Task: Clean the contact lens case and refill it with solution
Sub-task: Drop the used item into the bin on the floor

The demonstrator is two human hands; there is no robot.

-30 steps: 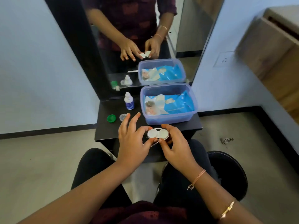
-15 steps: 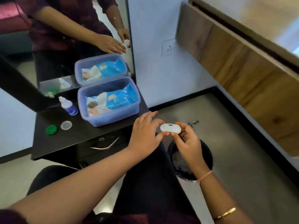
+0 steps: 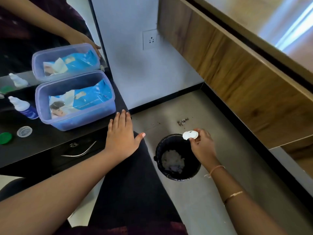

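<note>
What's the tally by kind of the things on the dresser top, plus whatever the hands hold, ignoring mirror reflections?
Caps: 2, green cap and clear cap
Solution bottle: 1
Blue tub: 1
Wipes pack: 1, inside the tub
Lens case: 1, pinched in the right hand
Total: 6

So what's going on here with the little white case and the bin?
A seated person pinches the white contact lens case in the right hand above the black bin on the floor, probably tipping out old solution. The left hand lies flat and empty by the corner of the black table. The solution bottle stands there with a green cap and a clear cap nearby.
</note>
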